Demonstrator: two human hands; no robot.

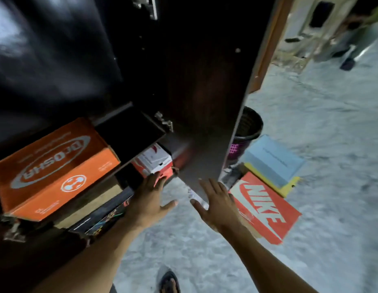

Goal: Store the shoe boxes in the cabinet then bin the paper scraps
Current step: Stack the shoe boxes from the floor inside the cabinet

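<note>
A dark cabinet [128,132] stands open at the left. An orange shoe box [54,168] lies on its upper shelf. Lower down sit a white-and-red box [154,160] and a dark patterned box [105,218]. My left hand [151,199] reaches toward the white-and-red box with fingers straight, its fingertips at the box's front edge. My right hand [213,204] hovers open beside it over the floor and holds nothing. On the floor at the right lie a red Nike box [264,208], a light blue box [274,159] and a yellow box [289,187] under it.
The cabinet door [205,92] hangs open between the cabinet and the floor boxes. A black bin [249,127] with a pink base stands behind the door. A white paper scrap [192,194] lies on the grey floor. My sandalled foot [169,282] is below.
</note>
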